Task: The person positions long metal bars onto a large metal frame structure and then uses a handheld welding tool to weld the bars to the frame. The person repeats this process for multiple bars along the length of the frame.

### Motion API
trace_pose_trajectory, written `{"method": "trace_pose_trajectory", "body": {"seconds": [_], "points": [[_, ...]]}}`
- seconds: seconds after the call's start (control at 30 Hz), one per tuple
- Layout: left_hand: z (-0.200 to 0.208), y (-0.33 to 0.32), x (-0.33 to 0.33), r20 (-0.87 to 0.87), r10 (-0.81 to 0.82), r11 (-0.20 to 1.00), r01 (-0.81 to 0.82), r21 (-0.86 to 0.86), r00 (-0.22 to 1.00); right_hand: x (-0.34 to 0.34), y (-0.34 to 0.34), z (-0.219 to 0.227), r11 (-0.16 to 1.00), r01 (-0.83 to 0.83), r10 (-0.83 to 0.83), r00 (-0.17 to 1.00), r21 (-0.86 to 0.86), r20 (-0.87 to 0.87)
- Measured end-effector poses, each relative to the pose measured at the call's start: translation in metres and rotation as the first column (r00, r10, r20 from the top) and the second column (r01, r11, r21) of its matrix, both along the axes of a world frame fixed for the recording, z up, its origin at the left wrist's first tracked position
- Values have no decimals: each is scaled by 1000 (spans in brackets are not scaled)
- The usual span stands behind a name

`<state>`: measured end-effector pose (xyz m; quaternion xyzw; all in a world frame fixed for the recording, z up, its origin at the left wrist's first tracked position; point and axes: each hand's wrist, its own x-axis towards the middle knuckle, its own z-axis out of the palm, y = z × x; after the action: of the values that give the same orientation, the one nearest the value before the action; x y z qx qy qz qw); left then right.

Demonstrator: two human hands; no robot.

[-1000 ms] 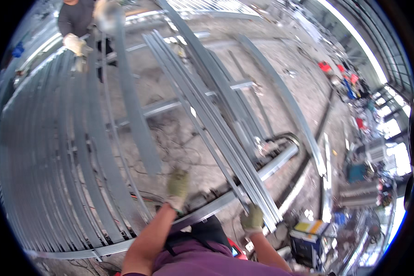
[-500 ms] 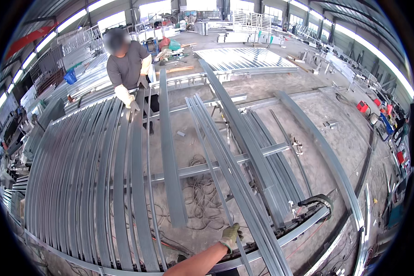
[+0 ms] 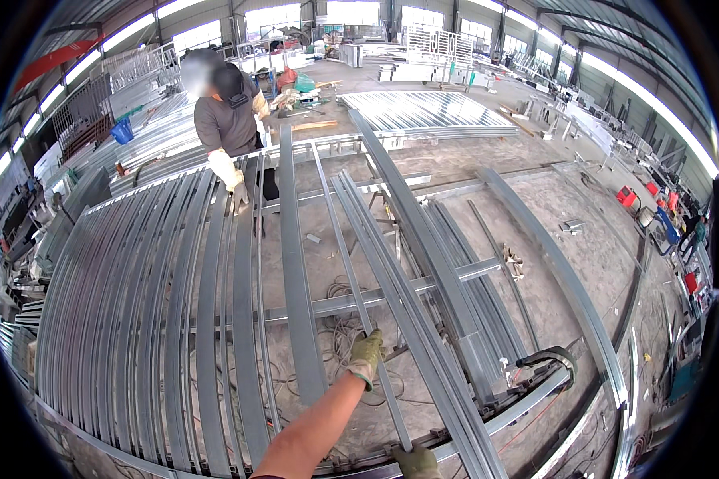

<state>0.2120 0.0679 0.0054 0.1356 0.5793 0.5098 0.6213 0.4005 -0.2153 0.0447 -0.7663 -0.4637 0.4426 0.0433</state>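
Observation:
A thin grey metal bar (image 3: 351,271) slants lengthwise across the frame. My left hand (image 3: 367,353), in an olive-green glove, is wrapped round it past its middle. At the bar's near end my right hand (image 3: 415,462), gloved alike, is closed on the tip; the lower edge of the picture cuts it off. To the right of the bar lies a bundle of long metal profiles (image 3: 411,307). On its left is a wide flat metal bar (image 3: 295,263), apart from it. A crossbeam (image 3: 327,306) runs beneath them.
Many parallel metal bars (image 3: 128,311) fill the left of the frame. Across from me a person (image 3: 228,120) in light gloves bends over them. Tangled cables (image 3: 339,339) lie on the floor below. More profiles (image 3: 487,311) and a long curved-looking beam (image 3: 563,267) are at the right.
The thin bar has shifted left and away from me, off the bundle's side. My left hand has moved up and left, and my right hand has come into view. The co-worker leans differently.

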Motion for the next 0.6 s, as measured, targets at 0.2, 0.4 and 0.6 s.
{"method": "trace_pose_trajectory", "body": {"seconds": [0.2,0.4,0.6], "points": [[-45,-34,-8,-288,-197,980,200,-20,937,-30,45,38,996,-85,86,994,-29,64],[-52,-84,8,-275,-421,904,375,-204,865,-17,21,24,995,-49,57,994,87,-98],[-47,-70,11,-174,-238,927,170,-334,956,15,-84,20,971,164,-139,979,175,-150]]}}
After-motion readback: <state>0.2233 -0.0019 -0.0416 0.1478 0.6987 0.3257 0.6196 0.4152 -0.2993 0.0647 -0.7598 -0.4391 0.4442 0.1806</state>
